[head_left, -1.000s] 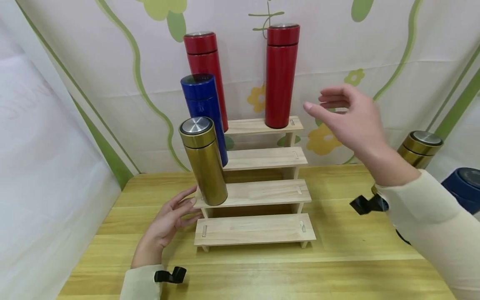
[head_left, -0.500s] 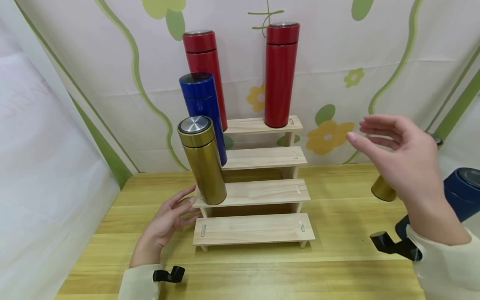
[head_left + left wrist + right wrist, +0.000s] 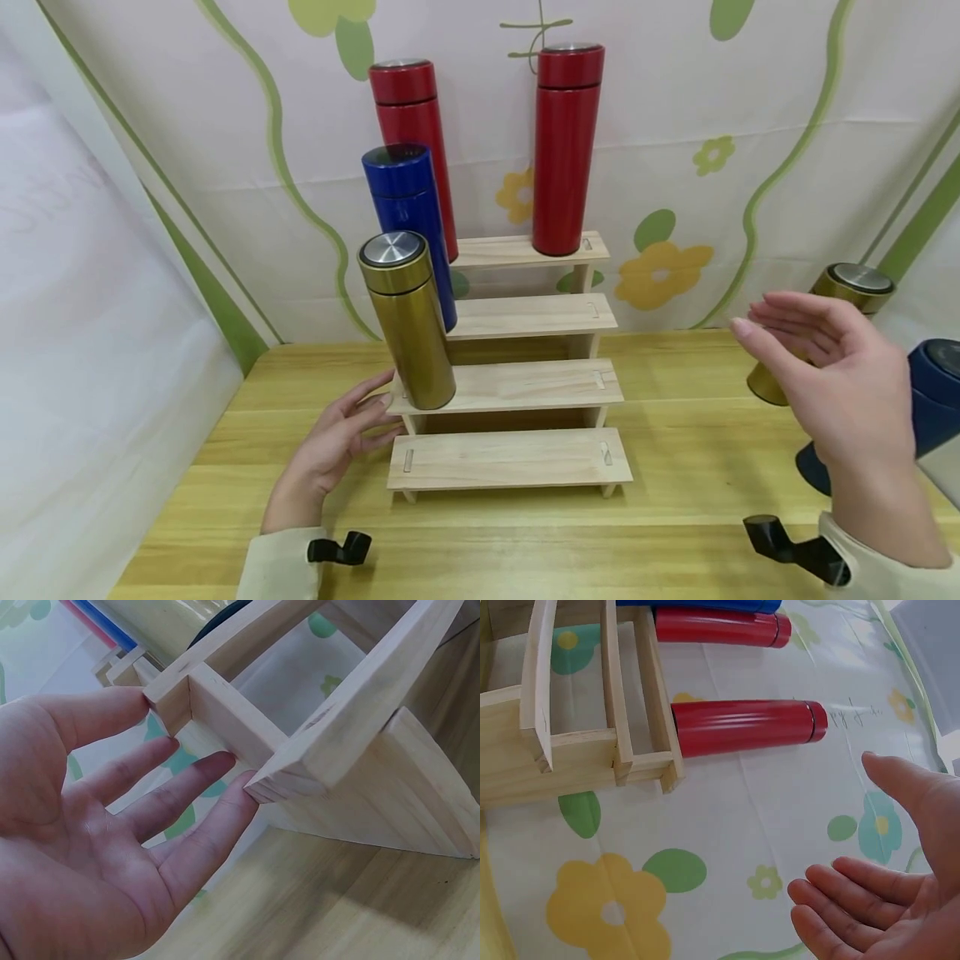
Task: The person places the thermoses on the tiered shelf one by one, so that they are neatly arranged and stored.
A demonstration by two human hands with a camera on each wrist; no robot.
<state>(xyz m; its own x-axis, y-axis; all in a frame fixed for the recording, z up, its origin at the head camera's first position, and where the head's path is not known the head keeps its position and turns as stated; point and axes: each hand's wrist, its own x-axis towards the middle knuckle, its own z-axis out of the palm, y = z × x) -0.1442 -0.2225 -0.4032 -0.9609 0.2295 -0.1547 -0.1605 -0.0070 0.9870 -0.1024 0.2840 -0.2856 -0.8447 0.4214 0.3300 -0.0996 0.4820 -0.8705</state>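
A stepped wooden rack (image 3: 510,461) stands mid-table. My left hand (image 3: 333,442) rests its fingertips against the rack's left end; in the left wrist view the thumb and fingers touch its wooden edges (image 3: 281,776), palm apart. My right hand (image 3: 847,392) hovers at the right, fingers loosely bent with nothing between them. Behind it, partly hidden, is a gold thermos bottle (image 3: 767,385), with a navy bottle (image 3: 933,400) beside it. On the rack, a gold bottle (image 3: 411,333) stands in front of a blue one (image 3: 408,187) and a red one (image 3: 408,92).
Another red bottle (image 3: 567,158) stands at the right end of the top shelf. A patterned cloth (image 3: 675,100) hangs behind the wooden table (image 3: 675,500), and white cloth (image 3: 112,333) hangs along the left side.
My right hand has moved rightward and down, away from the right red bottle to the gold and navy bottles. The left hand has stayed at the rack.
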